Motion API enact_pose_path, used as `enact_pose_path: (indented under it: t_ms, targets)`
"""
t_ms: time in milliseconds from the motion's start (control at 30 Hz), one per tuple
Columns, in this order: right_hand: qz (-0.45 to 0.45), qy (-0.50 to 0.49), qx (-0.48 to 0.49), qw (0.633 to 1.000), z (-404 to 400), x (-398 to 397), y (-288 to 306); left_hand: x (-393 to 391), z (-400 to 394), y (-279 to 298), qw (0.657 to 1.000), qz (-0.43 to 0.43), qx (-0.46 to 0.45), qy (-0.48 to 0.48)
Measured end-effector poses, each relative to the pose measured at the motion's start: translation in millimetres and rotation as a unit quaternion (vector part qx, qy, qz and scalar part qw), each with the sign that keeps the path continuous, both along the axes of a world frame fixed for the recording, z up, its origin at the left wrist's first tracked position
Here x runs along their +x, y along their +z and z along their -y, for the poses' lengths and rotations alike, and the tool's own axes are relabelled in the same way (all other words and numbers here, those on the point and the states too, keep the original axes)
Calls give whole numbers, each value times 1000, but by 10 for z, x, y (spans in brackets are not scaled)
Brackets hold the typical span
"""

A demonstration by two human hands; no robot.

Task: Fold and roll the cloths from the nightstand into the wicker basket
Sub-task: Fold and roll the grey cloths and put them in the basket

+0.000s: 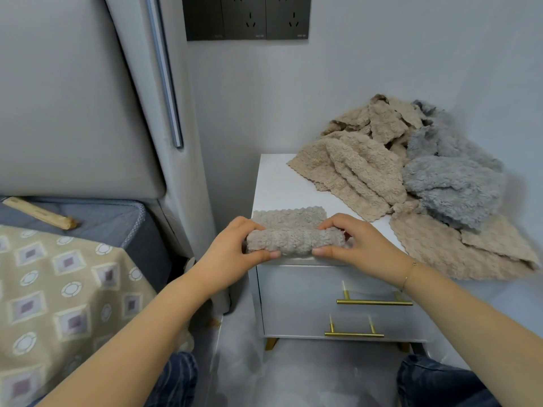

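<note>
Our left hand [235,245] and right hand [357,248] each hold a tight grip on a half-rolled fluffy beige cloth [293,240], atop the white nightstand [273,186].

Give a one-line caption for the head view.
Both hands, left hand and right hand, roll a grey-beige cloth on the nightstand.

Bedroom in a home. Evidence: padded grey headboard [73,98] against the wall, mattress [97,218] with a patterned bedspread [58,289] at left, white two-drawer nightstand [323,295] with brass handles [374,302] just beside the bed, dark wall socket panel [246,17] above it. Fluffy beige and grey cloths [411,171] heaped on the nightstand top. Grey floor [293,377].
</note>
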State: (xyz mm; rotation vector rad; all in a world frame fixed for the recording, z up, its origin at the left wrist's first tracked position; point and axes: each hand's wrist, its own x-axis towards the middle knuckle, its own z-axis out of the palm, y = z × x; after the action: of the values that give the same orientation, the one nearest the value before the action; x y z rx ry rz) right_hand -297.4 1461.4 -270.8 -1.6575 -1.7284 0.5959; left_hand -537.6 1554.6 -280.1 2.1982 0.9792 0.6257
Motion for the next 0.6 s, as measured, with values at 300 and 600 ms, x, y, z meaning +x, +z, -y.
enact_pose_path:
  t_ms: [300, 600]
  targets:
    - [-71, -30, -86, 993, -201, 49, 68, 45, -136, 48, 985, 74, -133, 78]
    - [-81, -106, -51, 990, -464, 61, -12, 219, -300, 37, 979, 14, -107, 172]
